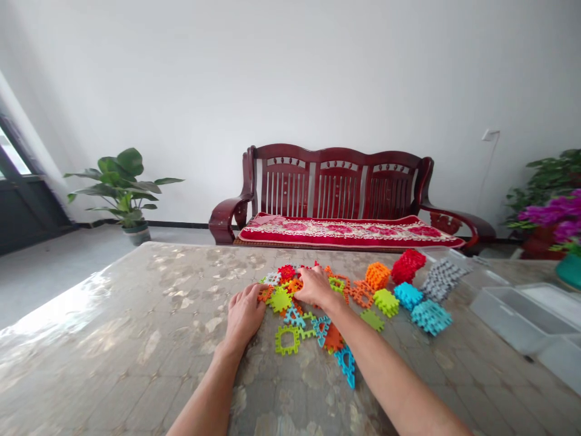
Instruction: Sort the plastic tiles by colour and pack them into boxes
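A loose heap of flat plastic interlocking pieces with toothed edges lies on the table. My left hand (245,310) rests at the heap's left edge, fingers bent slightly and beside an orange square piece (264,294). Over the heap, my right hand (316,287) reaches down with thumb and forefinger apart; an orange piece (295,284) lies by the gap between them. A lime square piece (280,299) is between the hands. Closer to me are a lime frame piece (287,330), light blue triangles and a blue pointed piece (346,365). Some pieces are hidden under my right hand.
Sorted stacks stand to the right: orange (378,275), red (408,265), lime (386,302), blue (431,317) and grey (442,280). Clear plastic boxes (512,312) are farther right. Behind the patterned table (136,339) is a wooden bench (338,181).
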The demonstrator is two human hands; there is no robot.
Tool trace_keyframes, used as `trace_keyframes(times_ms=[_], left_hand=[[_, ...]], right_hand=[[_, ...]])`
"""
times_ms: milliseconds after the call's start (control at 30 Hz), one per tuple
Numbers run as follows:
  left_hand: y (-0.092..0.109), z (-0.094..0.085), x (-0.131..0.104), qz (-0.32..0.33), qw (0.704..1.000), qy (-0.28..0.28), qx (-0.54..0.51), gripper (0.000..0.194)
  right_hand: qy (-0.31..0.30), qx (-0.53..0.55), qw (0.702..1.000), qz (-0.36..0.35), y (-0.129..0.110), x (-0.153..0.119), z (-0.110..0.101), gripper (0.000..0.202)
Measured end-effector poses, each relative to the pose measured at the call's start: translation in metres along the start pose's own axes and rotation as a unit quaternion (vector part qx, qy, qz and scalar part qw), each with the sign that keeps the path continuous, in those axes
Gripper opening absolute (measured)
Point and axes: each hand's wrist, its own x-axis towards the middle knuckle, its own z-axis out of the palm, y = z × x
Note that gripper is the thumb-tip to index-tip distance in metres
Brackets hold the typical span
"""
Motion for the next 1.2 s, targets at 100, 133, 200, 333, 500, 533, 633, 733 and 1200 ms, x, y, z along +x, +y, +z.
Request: trace_keyframes(times_ms=[100,133,200,333,500,533,633,733,1200], left_hand=[[0.001,-0.001,0.0,0.001,1.0,0.0,0.0,0.04],[0.001,-0.001,-0.001,0.001,1.0,-0.001,0.002,0.04],[0.0,0.0,0.0,0.0,1.0,-0.002,0.004,0.041],[-0.002,0.001,0.001,-0.005,1.0,-0.008,0.002,0.042],[-0.004,0.003,0.002,-0.001,1.0,-0.009,0.008,0.042],[-0.004,0.004,0.002,-0.001,1.0,-0.008,0.011,0.041],[-0.006,0.005,0.003,0.005,1.0,-0.006,0.016,0.041],[-0.006,0.005,0.003,0.01,1.0,-0.005,0.017,0.041],[-0.002,0.002,0.002,0.0,1.0,-0.006,0.002,0.04]], right_hand=[[0.027,0.011,0.999,-0.021,-0.002,-0.002,0.001,0.056],[0.045,0.023,0.998,-0.032,-0.003,-0.004,0.002,0.057],[0.08,0.073,0.993,-0.053,-0.002,-0.008,0.002,0.059],[0.137,0.208,0.968,-0.039,0.022,-0.015,-0.006,0.067],[0.202,0.153,0.963,0.087,0.098,-0.031,-0.039,0.066],[0.206,0.126,0.964,0.114,0.114,-0.035,-0.047,0.066],[0.204,0.06,0.963,0.165,0.153,-0.045,-0.068,0.069],[0.196,0.022,0.962,0.188,0.176,-0.05,-0.081,0.071],[0.223,-0.024,0.97,0.094,0.148,-0.048,-0.068,0.045]])
